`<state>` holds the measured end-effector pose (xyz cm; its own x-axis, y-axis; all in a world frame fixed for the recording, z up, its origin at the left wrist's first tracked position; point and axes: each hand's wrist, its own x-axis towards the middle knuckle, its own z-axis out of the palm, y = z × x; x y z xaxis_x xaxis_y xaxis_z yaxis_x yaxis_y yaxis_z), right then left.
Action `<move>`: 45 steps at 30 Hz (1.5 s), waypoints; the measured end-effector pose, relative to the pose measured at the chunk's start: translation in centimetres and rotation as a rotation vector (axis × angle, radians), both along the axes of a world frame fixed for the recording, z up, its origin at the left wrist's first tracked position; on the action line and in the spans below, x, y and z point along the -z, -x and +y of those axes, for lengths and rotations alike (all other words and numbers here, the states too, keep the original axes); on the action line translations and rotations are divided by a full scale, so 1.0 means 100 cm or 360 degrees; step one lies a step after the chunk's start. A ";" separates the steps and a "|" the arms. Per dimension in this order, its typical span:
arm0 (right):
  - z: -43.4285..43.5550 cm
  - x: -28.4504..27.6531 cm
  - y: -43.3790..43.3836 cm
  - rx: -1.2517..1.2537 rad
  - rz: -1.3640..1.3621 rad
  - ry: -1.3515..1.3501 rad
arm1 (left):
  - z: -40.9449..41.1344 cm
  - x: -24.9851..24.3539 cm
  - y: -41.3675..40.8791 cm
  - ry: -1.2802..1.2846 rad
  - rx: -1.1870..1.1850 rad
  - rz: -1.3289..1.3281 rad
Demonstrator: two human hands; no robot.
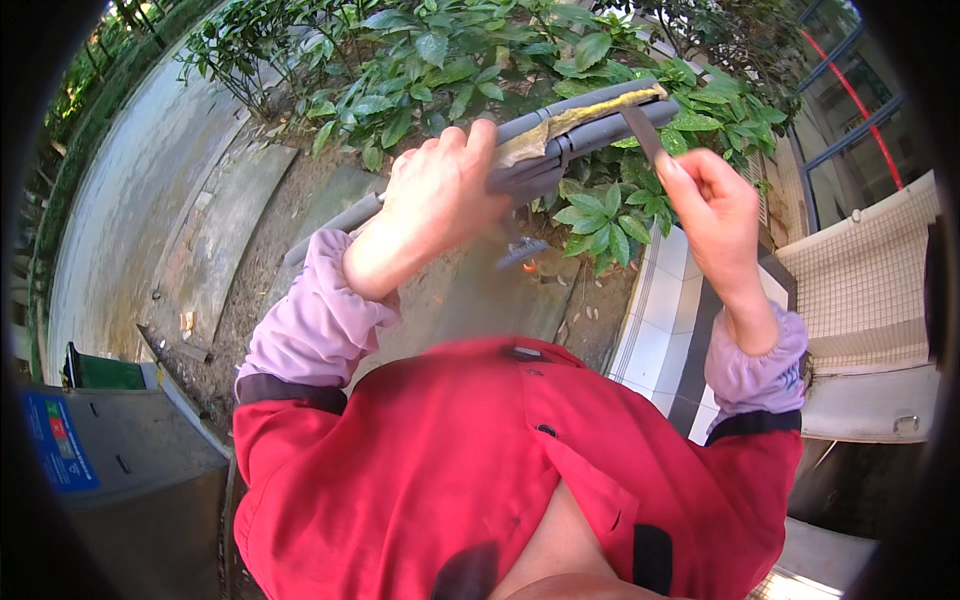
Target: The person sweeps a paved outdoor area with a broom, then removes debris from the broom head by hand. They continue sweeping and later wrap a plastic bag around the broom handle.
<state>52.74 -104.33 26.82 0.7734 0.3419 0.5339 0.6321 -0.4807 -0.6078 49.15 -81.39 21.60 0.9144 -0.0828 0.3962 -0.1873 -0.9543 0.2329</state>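
Observation:
My left hand (442, 195) is closed around the middle of a grey plastic mop head (615, 124), which is held up and tilted, its right end higher. A worn yellow sponge strip (577, 118) runs between its two grey bars, with a frayed edge near my fingers. A grey tube (337, 223), seemingly part of the mop's handle, shows behind my left wrist. My right hand (712, 210) pinches a flat, dark metal strip (641, 131), perhaps a blade or scraper. The strip's upper end meets the groove beside the sponge, towards the mop head's right end.
Leafy green shrubs (450, 67) grow just beyond the mop head. A grey metal bin housing (142, 427) stands at lower left. White tiles (667, 315) form a ledge on the right, near a pale cabinet (862, 397). Paving slabs (255, 210) and soil lie below.

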 end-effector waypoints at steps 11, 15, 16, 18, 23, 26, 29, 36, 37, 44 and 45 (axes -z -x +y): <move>0.026 0.006 -0.004 -0.0094 -0.1520 0.1470 | -0.012 -0.007 -0.006 -0.0025 0.0022 0.0033; 0.015 0.008 0.003 -0.0166 -0.1400 0.1413 | -0.013 -0.008 -0.009 -0.0014 0.0020 0.0015; 0.010 0.006 0.007 -0.0193 -0.1321 0.1392 | -0.012 -0.008 -0.010 -0.0027 0.0014 0.0036; 0.001 0.008 0.006 -0.0237 -0.1140 0.1130 | -0.010 -0.008 -0.014 -0.0023 -0.0014 0.0054; 0.007 -0.003 -0.015 -0.0180 0.0264 -0.0052 | -0.009 -0.009 -0.021 -0.0062 -0.0032 0.0115; 0.020 0.002 -0.038 -0.0240 0.1012 -0.0649 | -0.018 -0.015 -0.023 -0.0087 0.0013 0.0138; 0.011 0.014 -0.029 -0.0247 0.1389 -0.0772 | -0.019 -0.015 -0.022 -0.0095 0.0025 0.0118; -0.046 0.050 -0.003 -0.0683 0.1782 -0.1375 | 0.000 -0.009 -0.032 0.0008 -0.0050 0.0100; -0.050 0.054 -0.001 -0.0717 0.1791 -0.1506 | 0.003 -0.006 -0.035 0.0005 -0.0014 0.0006; -0.062 0.084 0.007 -0.0780 0.1587 -0.2006 | -0.004 -0.015 -0.037 0.0011 -0.0097 0.0217; -0.063 0.088 0.008 -0.0759 0.1550 -0.2010 | -0.006 -0.015 -0.037 0.0004 -0.0088 0.0208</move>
